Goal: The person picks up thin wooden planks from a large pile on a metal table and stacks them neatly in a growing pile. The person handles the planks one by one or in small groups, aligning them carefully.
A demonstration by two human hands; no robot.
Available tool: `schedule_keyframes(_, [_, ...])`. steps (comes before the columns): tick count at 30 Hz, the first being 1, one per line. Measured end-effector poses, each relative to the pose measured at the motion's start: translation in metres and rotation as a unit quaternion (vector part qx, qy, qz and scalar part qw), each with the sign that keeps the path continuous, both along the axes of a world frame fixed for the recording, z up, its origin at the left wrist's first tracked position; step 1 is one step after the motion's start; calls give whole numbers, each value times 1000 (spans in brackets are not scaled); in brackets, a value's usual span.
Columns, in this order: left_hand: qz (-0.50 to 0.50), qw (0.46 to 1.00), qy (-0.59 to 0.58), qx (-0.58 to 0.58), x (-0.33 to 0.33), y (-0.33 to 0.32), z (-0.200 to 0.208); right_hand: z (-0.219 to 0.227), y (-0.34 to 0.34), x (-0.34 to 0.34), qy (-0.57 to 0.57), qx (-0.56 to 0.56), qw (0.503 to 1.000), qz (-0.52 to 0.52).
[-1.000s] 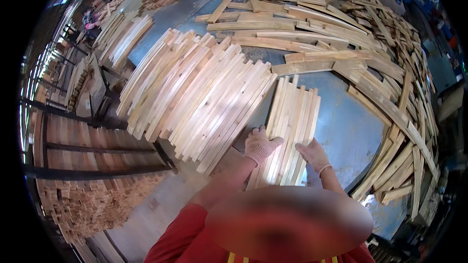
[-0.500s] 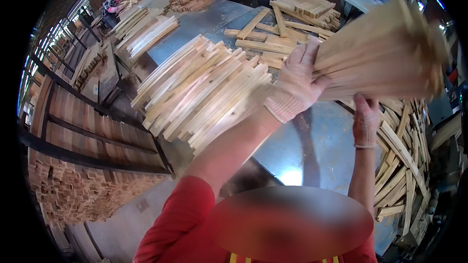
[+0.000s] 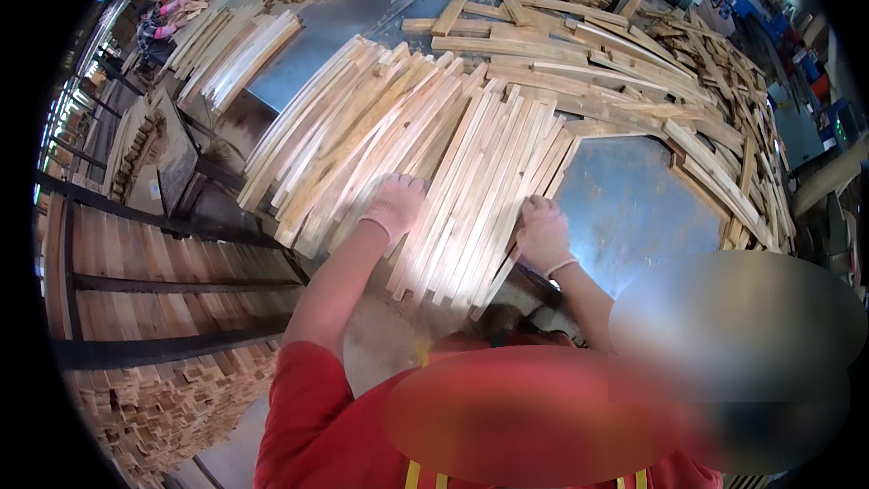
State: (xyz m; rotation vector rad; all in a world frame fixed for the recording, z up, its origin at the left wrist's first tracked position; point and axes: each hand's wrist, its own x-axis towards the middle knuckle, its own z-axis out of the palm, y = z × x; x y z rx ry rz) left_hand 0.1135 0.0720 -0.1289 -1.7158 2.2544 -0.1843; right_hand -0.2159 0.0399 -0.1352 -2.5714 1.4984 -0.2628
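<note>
A bundle of pale wooden slats [image 3: 489, 190] lies on the metal table [image 3: 634, 208], set against a wider row of slats [image 3: 362, 127] to its left. My left hand [image 3: 396, 206], in a light glove, rests flat on the near ends of the slats at the bundle's left side. My right hand [image 3: 541, 231], also gloved, presses against the bundle's right edge with fingers curled. Whether either hand grips a slat is hard to tell.
A loose heap of slats [image 3: 670, 63] covers the table's far and right side. Another stack [image 3: 231, 45] lies at the far left. Dark racks with stacked wood [image 3: 172, 326] stand to my left. Another person's sleeve [image 3: 163, 29] shows at far left.
The bundle I held raised a moment ago now lies on the table beside the row. Both hands have come down onto its near end.
</note>
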Motion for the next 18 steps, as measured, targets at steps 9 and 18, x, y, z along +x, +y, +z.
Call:
schedule_keyframes(9, [76,975,173,-115,-55,35,43,3,-14,25,-365,445,815,-61])
schedule_keyframes(18, [-79,925,316,-193,-159,31,42,9,-40,-35,-500,544,670,-72])
